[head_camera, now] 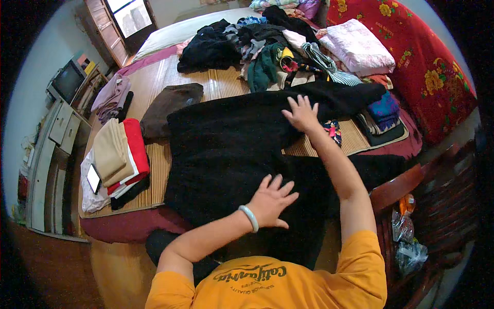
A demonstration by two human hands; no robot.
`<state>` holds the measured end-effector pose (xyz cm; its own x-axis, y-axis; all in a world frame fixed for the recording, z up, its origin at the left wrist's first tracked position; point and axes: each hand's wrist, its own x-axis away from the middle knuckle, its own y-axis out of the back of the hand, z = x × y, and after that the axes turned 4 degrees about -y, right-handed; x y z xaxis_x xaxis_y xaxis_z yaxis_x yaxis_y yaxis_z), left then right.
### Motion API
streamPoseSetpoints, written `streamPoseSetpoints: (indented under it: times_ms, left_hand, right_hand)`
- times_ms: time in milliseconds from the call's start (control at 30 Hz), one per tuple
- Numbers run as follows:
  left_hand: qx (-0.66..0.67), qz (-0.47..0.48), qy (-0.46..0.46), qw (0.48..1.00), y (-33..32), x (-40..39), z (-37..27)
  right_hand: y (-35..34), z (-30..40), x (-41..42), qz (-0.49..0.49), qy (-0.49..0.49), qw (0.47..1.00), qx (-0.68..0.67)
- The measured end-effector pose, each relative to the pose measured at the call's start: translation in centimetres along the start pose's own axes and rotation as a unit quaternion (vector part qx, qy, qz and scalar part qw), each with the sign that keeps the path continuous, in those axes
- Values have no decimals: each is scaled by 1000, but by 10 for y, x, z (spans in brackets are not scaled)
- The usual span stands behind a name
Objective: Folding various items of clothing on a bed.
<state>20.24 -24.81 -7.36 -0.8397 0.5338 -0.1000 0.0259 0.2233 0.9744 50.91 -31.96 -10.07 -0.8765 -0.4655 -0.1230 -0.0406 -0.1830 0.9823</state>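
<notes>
A large black garment (224, 143) lies spread over the bed, with two long parts reaching right, perhaps legs or sleeves. My right hand (303, 114) rests palm down on its upper long part, fingers apart. Nearer to my body, my left hand (272, 202) is spread flat over the black cloth at the bed's front, a pale bangle (249, 218) on its wrist. Neither hand grips the fabric. Beyond the garment's left part lies a folded dark brown garment (171, 108). A small patterned cloth (333, 132) shows beside my right forearm.
Folded clothes (112, 150) with a phone (93, 178) stand at left. Behind them is a mauve pile (112, 96). A heap of loose clothes (251, 50) covers the far mat (154, 185). More folded clothes (382, 116) lie at right, near a wooden chair (399, 181).
</notes>
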Motion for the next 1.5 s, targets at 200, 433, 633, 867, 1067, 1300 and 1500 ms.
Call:
streamPoseSetpoints:
  times_ms: [200, 433, 633, 867, 1067, 1300, 1500]
  left_hand:
    - [-102, -68, -74, 990, -19, 20, -33]
    - [72, -18, -123, 990, -11, 46, -51]
    - [114, -65, -67, 989, -26, 77, -57]
    - [-74, -142, 27, 987, 1, 143, -37]
    - [-239, -141, 153, 948, 25, 199, 5]
    - [-127, -145, 135, 972, 32, 206, 19]
    - [-25, -103, 106, 989, 28, 210, 9]
  right_hand:
    - [-32, -4, 9, -8, -5, 1000, 17]
    - [-24, 1, -7, 98, -36, 994, 25]
    - [-28, -9, -4, 54, -26, 997, 39]
    - [-3, 57, 4, 40, -4, 997, 68]
    - [-11, 218, 62, -22, 271, 957, -98]
    - [-44, 285, 82, 28, 212, 971, -107]
    - [-52, 292, 85, 7, 219, 970, -107]
